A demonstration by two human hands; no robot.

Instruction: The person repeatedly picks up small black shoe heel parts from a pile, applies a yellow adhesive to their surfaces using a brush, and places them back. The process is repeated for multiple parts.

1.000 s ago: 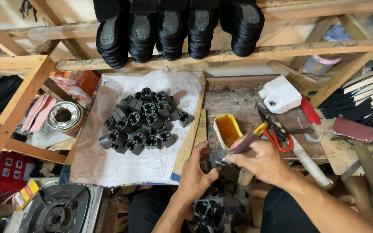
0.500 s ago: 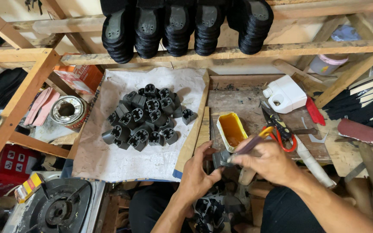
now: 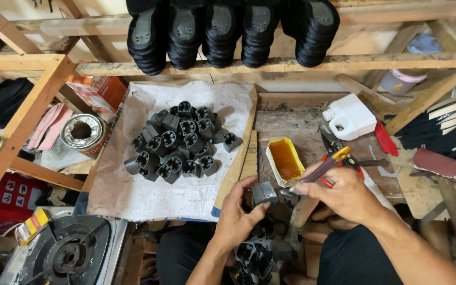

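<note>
My left hand (image 3: 238, 214) grips a small dark heel block (image 3: 264, 193) just above my lap. My right hand (image 3: 347, 194) holds a thin brush (image 3: 320, 170) with a yellow end, its tip at the block. Right behind the block sits a small tray of amber glue (image 3: 285, 160). A heap of several black heel blocks (image 3: 178, 142) lies on a white sheet (image 3: 133, 195) to the left. More dark blocks (image 3: 254, 258) sit between my knees.
Stacks of black soles (image 3: 222, 31) hang over a wooden rail at the back. A white plastic jug (image 3: 350, 117), red-handled pliers (image 3: 336, 153) and a red knife (image 3: 385, 140) lie on the bench at right. A round tin (image 3: 83, 132) and a gas burner (image 3: 69, 256) sit left.
My hands have stayed together on the block, with the brush tip shifting slightly at it. The view has drifted a little; the heap and the glue tray are unmoved.
</note>
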